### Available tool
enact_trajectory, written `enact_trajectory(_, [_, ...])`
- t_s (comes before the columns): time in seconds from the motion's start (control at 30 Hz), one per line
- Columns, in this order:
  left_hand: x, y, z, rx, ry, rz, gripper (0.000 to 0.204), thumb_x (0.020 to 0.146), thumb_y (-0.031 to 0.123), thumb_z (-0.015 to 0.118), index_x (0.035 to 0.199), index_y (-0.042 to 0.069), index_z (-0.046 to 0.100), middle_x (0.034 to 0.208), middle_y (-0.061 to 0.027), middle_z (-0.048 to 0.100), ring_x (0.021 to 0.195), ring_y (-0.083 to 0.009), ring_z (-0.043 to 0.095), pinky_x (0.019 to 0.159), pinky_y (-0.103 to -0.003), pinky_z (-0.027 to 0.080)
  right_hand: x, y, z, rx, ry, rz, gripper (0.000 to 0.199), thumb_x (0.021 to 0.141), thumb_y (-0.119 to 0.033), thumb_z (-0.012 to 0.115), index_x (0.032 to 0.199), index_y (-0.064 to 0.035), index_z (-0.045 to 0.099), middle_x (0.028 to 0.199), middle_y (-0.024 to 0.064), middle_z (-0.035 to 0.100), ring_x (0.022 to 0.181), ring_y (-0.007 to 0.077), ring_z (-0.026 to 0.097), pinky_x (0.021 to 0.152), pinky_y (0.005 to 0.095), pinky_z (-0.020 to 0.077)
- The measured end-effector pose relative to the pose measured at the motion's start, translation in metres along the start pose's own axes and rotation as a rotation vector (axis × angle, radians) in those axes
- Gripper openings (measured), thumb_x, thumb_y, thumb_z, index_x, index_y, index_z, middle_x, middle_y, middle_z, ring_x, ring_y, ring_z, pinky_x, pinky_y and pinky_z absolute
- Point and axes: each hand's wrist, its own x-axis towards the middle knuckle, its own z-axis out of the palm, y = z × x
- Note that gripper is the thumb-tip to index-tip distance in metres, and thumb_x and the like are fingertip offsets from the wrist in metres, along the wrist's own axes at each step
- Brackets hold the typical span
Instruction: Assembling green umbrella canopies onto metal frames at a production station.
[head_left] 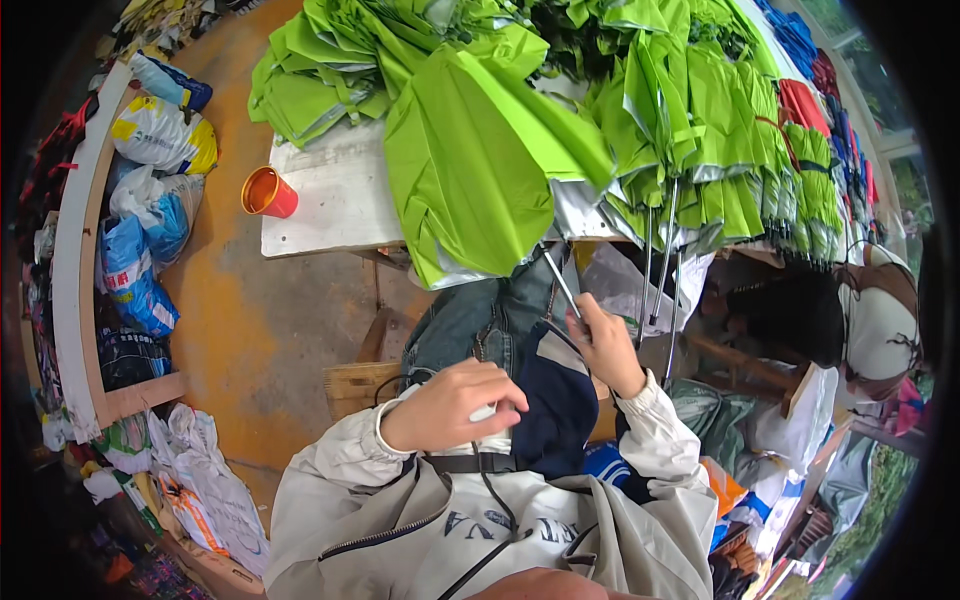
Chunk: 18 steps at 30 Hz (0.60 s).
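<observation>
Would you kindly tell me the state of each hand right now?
Left hand: fingers curled; whether it grips the white thing under them cannot be told.
Right hand: closed, holding the metal shaft of a green umbrella.

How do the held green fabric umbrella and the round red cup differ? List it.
The green fabric umbrella is far larger than the round red cup. The umbrella is held by its metal shaft in the right hand; no hand touches the cup. The umbrella shows loose folds; the cup looks rigid. Both are at the white table.
</observation>
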Motion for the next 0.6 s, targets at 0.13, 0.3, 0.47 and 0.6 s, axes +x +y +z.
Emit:
enact_trajectory(0.13, [0.012,-0.020,0.000,0.130,0.109,0.025,0.008,0.088,0.009,0.069,0.096,0.007,0.068,0.079,-0.0054,0.061,0.077,-0.0236,0.060,0.073,-0.036,0.045,-0.003,0.006,0.021,0.188,0.017,-0.026,0.017,0.093,-0.006,0.063,0.105,-0.0024,0.052,0.065,0.0192,0.057,0.057,0.0384,0.058,0.053,0.0423,0.0409])
enact_trajectory(0.3, [0.041,-0.059,0.003,0.506,0.323,0.026,0.014,0.083,0.003,0.068,0.096,0.007,0.069,0.079,-0.0045,0.056,0.077,-0.0236,0.059,0.073,-0.037,0.046,-0.003,0.006,0.030,0.178,-0.127,0.094,0.023,0.093,-0.011,0.064,0.110,-0.0038,0.050,0.081,0.0195,0.068,0.079,0.0418,0.066,0.064,0.0496,0.0489])
enact_trajectory(0.47, [0.065,-0.109,-0.002,0.916,0.318,0.046,0.019,0.079,0.005,0.069,0.097,0.010,0.069,0.081,-0.0035,0.054,0.078,-0.0220,0.058,0.071,-0.035,0.046,-0.011,0.016,0.034,0.305,-0.206,0.116,0.030,0.093,-0.013,0.066,0.118,-0.0041,0.051,0.079,0.0178,0.067,0.078,0.0400,0.067,0.066,0.0454,0.0509])
enact_trajectory(0.6, [0.063,-0.126,-0.009,1.037,0.247,0.106,0.020,0.076,0.006,0.070,0.096,0.012,0.069,0.080,-0.0027,0.054,0.079,-0.0204,0.057,0.070,-0.034,0.045,-0.021,0.027,0.028,0.424,-0.207,0.100,0.036,0.092,-0.011,0.067,0.125,-0.0061,0.054,0.087,0.0162,0.067,0.078,0.0370,0.067,0.069,0.0417,0.0526])
